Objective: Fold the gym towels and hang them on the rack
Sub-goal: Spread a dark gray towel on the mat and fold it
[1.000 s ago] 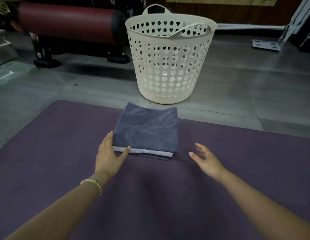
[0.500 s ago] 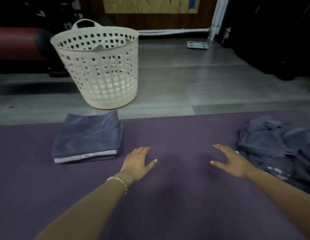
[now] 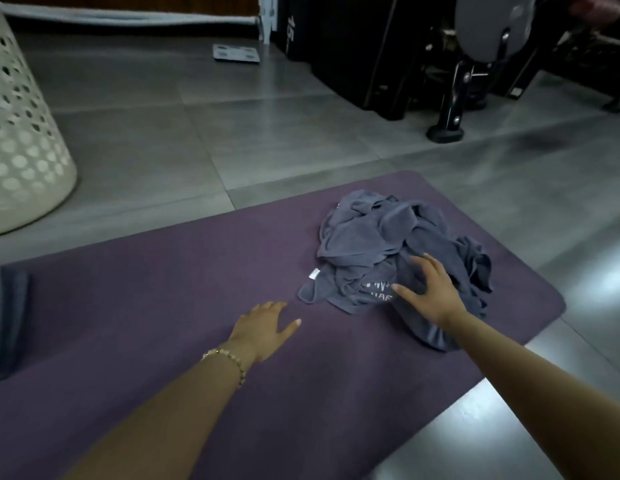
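A crumpled heap of grey-blue gym towels [image 3: 388,244] lies on the right end of the purple mat [image 3: 163,289]. My right hand [image 3: 428,289] rests on the near side of the heap with fingers spread and straight, beside white lettering on the cloth. My left hand [image 3: 263,329] hovers flat over the mat just left of the heap, fingers relaxed, holding nothing. A folded grey towel [image 3: 7,320] shows only partly at the left edge of the view. No rack is in view.
A cream perforated laundry basket [image 3: 21,140] stands on the grey tiled floor at the far left. Black gym equipment [image 3: 422,53] with metal legs fills the back right. A grey scale [image 3: 235,53] lies on the floor behind.
The view has swung right, away from the folded towel. Both hands moved right; my right hand now touches the crumpled heap and my left hand has let go of the folded towel.
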Action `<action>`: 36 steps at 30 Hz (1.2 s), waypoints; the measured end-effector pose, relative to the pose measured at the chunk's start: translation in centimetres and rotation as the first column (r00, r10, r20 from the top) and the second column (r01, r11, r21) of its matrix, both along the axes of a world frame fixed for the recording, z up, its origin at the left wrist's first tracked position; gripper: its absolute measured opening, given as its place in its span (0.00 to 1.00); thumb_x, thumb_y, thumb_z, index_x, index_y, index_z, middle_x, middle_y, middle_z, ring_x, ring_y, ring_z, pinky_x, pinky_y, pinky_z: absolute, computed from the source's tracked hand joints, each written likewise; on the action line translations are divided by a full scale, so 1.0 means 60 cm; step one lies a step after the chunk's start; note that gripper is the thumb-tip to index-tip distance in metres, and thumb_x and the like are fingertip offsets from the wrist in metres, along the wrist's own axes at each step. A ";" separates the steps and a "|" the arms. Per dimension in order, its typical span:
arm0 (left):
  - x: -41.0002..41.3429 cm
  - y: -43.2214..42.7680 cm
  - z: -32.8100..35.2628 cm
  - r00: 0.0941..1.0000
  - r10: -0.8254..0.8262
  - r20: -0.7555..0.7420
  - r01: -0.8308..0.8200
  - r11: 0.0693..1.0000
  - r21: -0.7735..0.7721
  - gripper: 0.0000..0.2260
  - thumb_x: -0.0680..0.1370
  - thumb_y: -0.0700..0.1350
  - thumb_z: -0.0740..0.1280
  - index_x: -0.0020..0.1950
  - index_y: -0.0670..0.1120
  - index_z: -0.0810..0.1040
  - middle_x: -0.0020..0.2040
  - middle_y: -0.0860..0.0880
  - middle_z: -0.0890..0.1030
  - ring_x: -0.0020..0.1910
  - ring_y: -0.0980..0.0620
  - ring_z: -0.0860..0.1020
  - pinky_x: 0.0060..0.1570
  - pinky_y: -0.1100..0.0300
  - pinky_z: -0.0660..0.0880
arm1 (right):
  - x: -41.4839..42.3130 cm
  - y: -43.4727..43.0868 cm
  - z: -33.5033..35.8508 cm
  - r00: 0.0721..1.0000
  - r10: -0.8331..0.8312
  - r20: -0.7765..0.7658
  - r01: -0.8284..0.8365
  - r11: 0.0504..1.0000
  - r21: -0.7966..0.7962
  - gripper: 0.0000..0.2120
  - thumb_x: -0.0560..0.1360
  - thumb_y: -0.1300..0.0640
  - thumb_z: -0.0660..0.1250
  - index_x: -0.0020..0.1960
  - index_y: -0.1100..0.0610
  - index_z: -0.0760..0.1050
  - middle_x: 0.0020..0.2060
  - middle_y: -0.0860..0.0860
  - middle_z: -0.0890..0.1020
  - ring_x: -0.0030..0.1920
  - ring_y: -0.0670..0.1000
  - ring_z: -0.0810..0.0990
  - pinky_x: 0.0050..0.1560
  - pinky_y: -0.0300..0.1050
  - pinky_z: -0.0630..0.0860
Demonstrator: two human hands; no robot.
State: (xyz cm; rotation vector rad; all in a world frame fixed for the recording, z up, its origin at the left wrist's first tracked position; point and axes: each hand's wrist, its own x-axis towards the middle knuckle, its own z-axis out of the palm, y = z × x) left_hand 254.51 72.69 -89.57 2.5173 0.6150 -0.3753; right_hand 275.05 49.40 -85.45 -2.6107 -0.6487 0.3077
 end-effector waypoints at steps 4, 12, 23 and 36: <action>0.010 0.017 -0.029 0.998 0.052 -0.038 -0.051 0.999 0.007 0.29 0.80 0.62 0.53 0.77 0.48 0.58 0.75 0.50 0.62 0.74 0.49 0.60 0.71 0.53 0.58 | 0.026 0.039 -0.023 0.995 0.090 0.030 -0.089 0.996 -0.025 0.35 0.72 0.42 0.70 0.74 0.51 0.61 0.77 0.51 0.55 0.76 0.55 0.56 0.72 0.55 0.60; 0.013 0.060 -0.071 0.986 0.101 -0.134 -0.099 0.995 0.024 0.29 0.78 0.66 0.50 0.76 0.54 0.61 0.75 0.55 0.61 0.74 0.52 0.61 0.71 0.55 0.61 | 0.061 0.155 -0.047 0.962 0.268 0.062 -0.249 0.944 -0.219 0.39 0.74 0.38 0.65 0.77 0.49 0.53 0.75 0.51 0.60 0.76 0.54 0.52 0.76 0.52 0.48; 0.004 0.063 -0.079 0.990 0.074 -0.117 -0.072 0.997 0.024 0.29 0.78 0.67 0.49 0.76 0.57 0.61 0.74 0.58 0.61 0.73 0.53 0.57 0.69 0.54 0.63 | 0.077 0.172 -0.111 0.875 0.414 0.252 -0.241 0.823 -0.515 0.18 0.77 0.43 0.62 0.56 0.56 0.78 0.67 0.53 0.67 0.70 0.56 0.60 0.74 0.51 0.48; 0.008 0.048 -0.049 0.751 0.617 -0.235 -0.494 0.289 -0.820 0.34 0.80 0.64 0.42 0.63 0.43 0.77 0.55 0.49 0.80 0.57 0.51 0.78 0.60 0.57 0.69 | -0.185 0.240 -0.089 0.750 0.388 -0.535 -0.047 0.838 0.543 0.16 0.80 0.60 0.62 0.33 0.52 0.68 0.28 0.45 0.67 0.30 0.38 0.64 0.34 0.34 0.62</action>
